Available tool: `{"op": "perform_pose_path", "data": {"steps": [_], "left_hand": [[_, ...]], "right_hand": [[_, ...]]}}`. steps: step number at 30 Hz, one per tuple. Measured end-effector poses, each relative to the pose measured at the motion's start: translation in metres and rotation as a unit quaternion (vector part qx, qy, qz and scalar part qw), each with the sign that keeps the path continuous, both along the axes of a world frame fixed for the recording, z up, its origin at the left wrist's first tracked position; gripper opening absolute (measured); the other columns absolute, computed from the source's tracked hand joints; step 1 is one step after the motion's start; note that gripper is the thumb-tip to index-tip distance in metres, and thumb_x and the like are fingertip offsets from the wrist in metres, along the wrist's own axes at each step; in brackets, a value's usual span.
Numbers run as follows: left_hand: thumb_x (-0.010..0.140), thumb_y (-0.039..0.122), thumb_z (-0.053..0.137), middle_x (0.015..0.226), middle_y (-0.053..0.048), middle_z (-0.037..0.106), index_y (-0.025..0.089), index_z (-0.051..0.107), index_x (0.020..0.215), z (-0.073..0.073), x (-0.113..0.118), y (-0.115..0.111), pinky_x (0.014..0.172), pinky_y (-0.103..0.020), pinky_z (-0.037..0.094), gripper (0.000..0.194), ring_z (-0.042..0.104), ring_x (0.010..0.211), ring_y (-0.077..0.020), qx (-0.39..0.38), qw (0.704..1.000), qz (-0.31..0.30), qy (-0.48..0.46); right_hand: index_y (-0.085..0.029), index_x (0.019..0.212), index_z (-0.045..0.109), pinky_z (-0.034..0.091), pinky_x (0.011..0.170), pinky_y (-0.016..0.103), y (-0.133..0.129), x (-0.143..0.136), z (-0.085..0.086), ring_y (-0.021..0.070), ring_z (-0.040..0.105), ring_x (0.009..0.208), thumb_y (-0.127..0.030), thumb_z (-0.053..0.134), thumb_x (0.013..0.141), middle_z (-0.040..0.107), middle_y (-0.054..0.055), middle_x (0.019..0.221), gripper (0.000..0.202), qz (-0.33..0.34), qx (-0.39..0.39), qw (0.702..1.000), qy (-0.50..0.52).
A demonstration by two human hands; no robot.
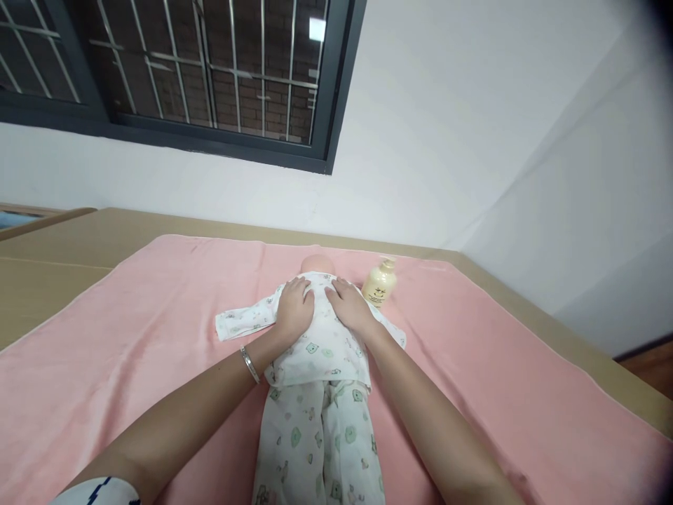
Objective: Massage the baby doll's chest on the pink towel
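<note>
A baby doll (317,264) lies on a pink blanket, only the top of its head showing past its clothes. It wears a white printed top (329,344) and matching printed trousers (315,442). Flat on the left side of the top's chest rests my left hand (295,308), fingers stretched out. My right hand (350,305) lies the same way on the right side, fingers extended. The doll's left-hand sleeve (245,320) spreads out on the blanket, while the other sleeve is partly behind my right arm. Close beyond my right hand is a pale yellow bottle (379,282).
The pink blanket (173,308) covers most of a wooden surface (57,280), with some wrinkles at the right. A white wall (420,140) rises behind it, with a barred, dark-framed window (210,77) at upper left. Another wall closes the right side.
</note>
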State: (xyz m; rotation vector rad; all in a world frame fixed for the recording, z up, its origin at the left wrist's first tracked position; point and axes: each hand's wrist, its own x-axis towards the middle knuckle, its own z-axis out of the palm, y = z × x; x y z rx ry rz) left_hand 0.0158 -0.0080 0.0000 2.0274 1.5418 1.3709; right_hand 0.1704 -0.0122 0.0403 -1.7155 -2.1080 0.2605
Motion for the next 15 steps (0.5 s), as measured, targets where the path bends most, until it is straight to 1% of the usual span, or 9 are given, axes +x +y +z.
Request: {"op": "perform_pose_path", "data": {"steps": [2,4,8,11,15], "left_hand": [[0.095,0.019,0.038,0.131,-0.014,0.065,0.010,0.065,0.119,0.001,0.002,-0.003,0.119,-0.047,0.034,0.038,0.054,0.129,-0.0268,0.000,0.999,0.000,0.039],[0.095,0.018,0.036,0.134,-0.015,0.064,0.008,0.064,0.123,0.003,0.003,-0.007,0.120,-0.046,0.032,0.041,0.053,0.132,-0.0269,0.007,0.997,-0.005,0.075],[0.095,0.018,0.035,0.136,-0.015,0.062,0.008,0.061,0.128,0.004,0.005,-0.010,0.119,-0.045,0.034,0.044,0.051,0.134,-0.0266,0.007,0.993,-0.010,0.114],[0.095,0.023,0.036,0.139,-0.015,0.060,0.009,0.059,0.131,0.005,0.003,-0.006,0.119,-0.045,0.033,0.044,0.049,0.135,-0.0271,-0.015,0.992,-0.007,0.127],[0.095,0.030,0.039,0.141,-0.016,0.057,0.009,0.058,0.131,0.010,-0.003,0.004,0.119,-0.046,0.032,0.046,0.049,0.136,-0.0286,-0.052,0.988,-0.023,0.141]], "right_hand": [[-0.011,0.136,0.055,0.021,0.120,0.041,0.001,0.001,-0.002,0.0262,0.033,0.145,-0.038,0.033,0.104,0.042,0.019,0.152,0.047,-0.019,-0.010,1.000,-0.009],[-0.012,0.138,0.053,0.020,0.119,0.043,0.000,0.000,-0.002,0.0267,0.032,0.146,-0.038,0.032,0.105,0.041,0.018,0.153,0.047,-0.020,-0.015,1.000,-0.011],[-0.013,0.134,0.056,0.023,0.117,0.040,-0.001,-0.002,-0.001,0.0250,0.037,0.143,-0.036,0.031,0.105,0.047,0.016,0.149,0.045,-0.009,-0.011,1.000,-0.021],[-0.013,0.134,0.055,0.026,0.115,0.040,-0.006,-0.007,0.002,0.0241,0.040,0.140,-0.034,0.029,0.105,0.050,0.016,0.146,0.044,-0.023,-0.002,0.998,-0.051],[-0.007,0.143,0.046,0.028,0.113,0.045,-0.025,-0.025,0.009,0.0297,0.039,0.140,-0.029,0.027,0.104,0.046,0.020,0.147,0.048,-0.055,-0.006,0.993,-0.104]]}}
